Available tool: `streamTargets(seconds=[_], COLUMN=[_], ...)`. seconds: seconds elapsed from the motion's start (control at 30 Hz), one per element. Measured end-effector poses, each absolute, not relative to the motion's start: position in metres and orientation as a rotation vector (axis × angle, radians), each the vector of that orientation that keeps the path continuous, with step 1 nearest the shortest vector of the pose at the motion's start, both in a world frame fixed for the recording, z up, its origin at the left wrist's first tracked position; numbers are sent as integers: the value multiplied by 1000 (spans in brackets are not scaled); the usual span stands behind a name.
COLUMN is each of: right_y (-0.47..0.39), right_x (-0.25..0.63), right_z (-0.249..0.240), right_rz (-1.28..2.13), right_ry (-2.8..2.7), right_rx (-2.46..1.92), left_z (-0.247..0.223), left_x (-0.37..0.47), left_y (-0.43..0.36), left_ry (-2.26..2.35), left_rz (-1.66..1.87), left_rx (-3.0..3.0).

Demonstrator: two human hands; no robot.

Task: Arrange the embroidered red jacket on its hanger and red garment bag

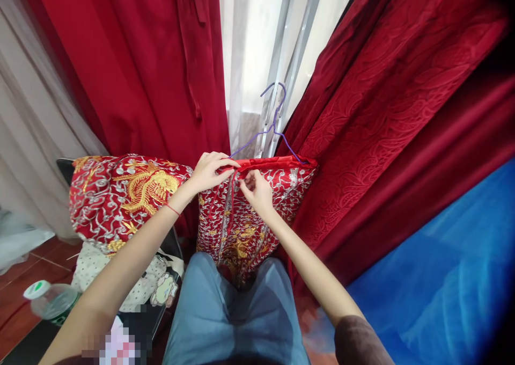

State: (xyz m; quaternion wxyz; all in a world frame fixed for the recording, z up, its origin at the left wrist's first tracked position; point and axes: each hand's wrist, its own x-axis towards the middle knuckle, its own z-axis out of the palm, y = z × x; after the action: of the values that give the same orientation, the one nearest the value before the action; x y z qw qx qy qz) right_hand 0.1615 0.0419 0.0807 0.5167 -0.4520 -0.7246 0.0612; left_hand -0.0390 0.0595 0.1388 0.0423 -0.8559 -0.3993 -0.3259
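A purple wire hanger carries a red embroidered skirt with silver scrolls and gold motifs; its top edge is a plain red waistband. At the left part of that band, my left hand pinches the fabric between thumb and fingers. Just right of it and slightly lower, my right hand has its fingers curled and closed at the waistband's front edge. Thin red ties dangle below the hands down the skirt's front. What exactly lies between the right fingertips is too small to tell.
On a black chair to my left lie another red embroidered garment, a dotted white bag and a plastic bottle. Red curtains hang on both sides. Blue cloth spreads at the right.
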Motion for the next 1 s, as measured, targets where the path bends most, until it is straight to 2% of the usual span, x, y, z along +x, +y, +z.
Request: streamTargets(seconds=[0.27, 0.5, 1.0], right_y=[57, 50, 53], right_x=[129, 114, 109], right_z=[80, 79, 80], right_rz=[612, 1086, 1131], right_ry=[-1480, -1216, -1213], right_rx=[-968, -764, -759], left_z=[141, 140, 141], left_x=[-32, -20, -25], left_y=[51, 61, 65], left_ry=[-1221, -1449, -1433], left_rz=[-1048, -1034, -1040], left_rx=[-2578, -2429, -2482])
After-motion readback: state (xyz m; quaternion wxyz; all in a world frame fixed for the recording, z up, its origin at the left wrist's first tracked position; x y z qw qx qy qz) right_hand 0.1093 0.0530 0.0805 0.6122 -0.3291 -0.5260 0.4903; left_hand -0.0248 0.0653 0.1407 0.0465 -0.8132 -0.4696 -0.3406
